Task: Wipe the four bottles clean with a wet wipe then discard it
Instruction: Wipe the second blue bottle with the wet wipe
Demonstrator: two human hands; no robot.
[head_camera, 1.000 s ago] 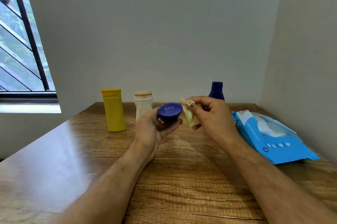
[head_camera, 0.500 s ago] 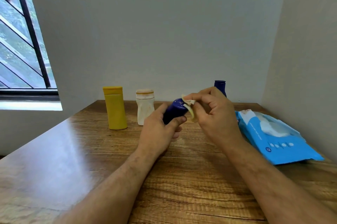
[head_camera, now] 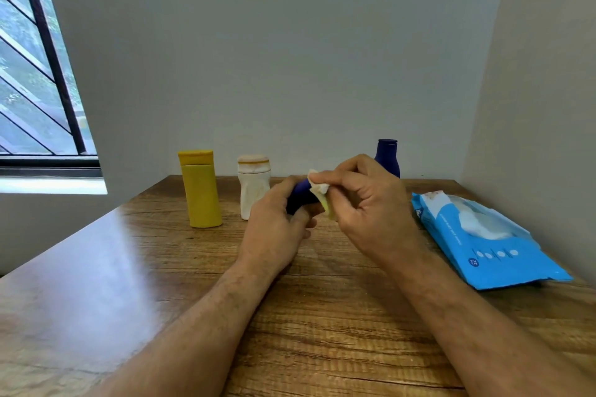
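Above the middle of the tabletop (head_camera: 322, 316), the fingers (head_camera: 325, 174) of the right hand (head_camera: 371, 203) are pinched together on a folded wet wipe (head_camera: 319, 187), pressing it against a small dark blue bottle (head_camera: 300, 196). The left hand (head_camera: 274, 225) is curled round that bottle and holds it up off the wood, tilted, with most of its body hidden inside the grip.

Behind the hands, three more bottles stand upright near the back edge: a yellow bottle (head_camera: 200, 190) at the left, a white bottle (head_camera: 253, 185) just beside it, and a tall dark blue bottle (head_camera: 387, 156) partly hidden behind the right hand. At the right, well apart from the bottles, lies a blue pack of wet wipes (head_camera: 483, 245) with its flap open and a white sheet showing.

As a judgement, the wiping is somewhere in its middle: one bottle is being cleaned, and nothing shows which of the three standing ones have had their turn. The white bottle carries brownish marks near its cap, so it may not be done. The wipe is not yet discarded, and no bin is in view.
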